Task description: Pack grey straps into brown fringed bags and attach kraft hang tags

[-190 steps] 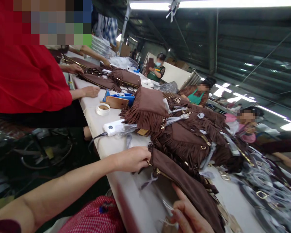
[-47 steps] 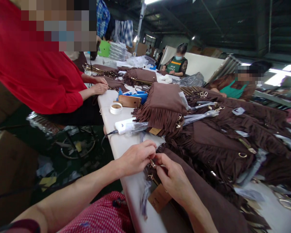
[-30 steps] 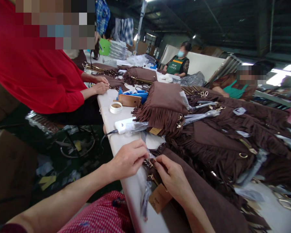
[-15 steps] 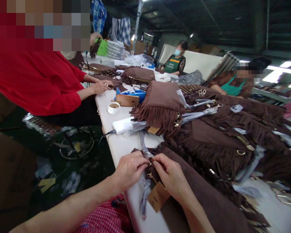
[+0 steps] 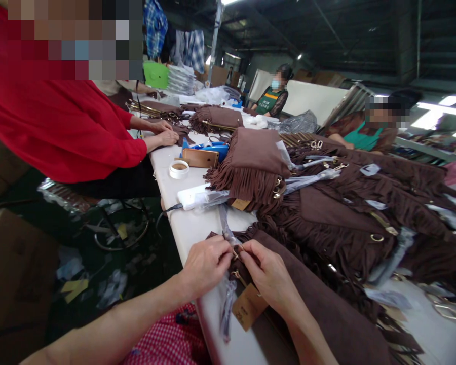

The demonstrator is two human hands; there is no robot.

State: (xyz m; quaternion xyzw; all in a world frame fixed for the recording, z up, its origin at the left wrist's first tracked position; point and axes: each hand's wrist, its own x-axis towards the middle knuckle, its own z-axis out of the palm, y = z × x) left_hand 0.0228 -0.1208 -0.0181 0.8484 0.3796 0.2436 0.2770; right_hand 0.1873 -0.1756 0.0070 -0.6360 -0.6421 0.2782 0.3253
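A brown fringed bag (image 5: 319, 299) lies along the table edge right in front of me. At its top corner, my left hand (image 5: 209, 264) and my right hand (image 5: 268, 274) meet, fingertips pinched from both sides on a small gold metal clasp (image 5: 235, 252). The fingers partly cover the clasp, so whether it is fastened I cannot tell. A plastic-wrapped strap (image 5: 228, 228) runs up from it. Below the hands hang a brown paper tag (image 5: 248, 307) and another plastic-wrapped piece (image 5: 228, 309). The tag dangles near my right wrist.
More fringed bags (image 5: 258, 157) are heaped ahead and to the right. Along the white table (image 5: 175, 223) lie a white power bank (image 5: 192, 197) with a cable, a tape roll (image 5: 178, 169) and a phone (image 5: 200, 157). A co-worker in red (image 5: 79, 126) works at the left; others sit farther back.
My hands stay at the clasp, with the left fingers curled slightly more. The co-worker in red has brought both hands together over a brown piece.
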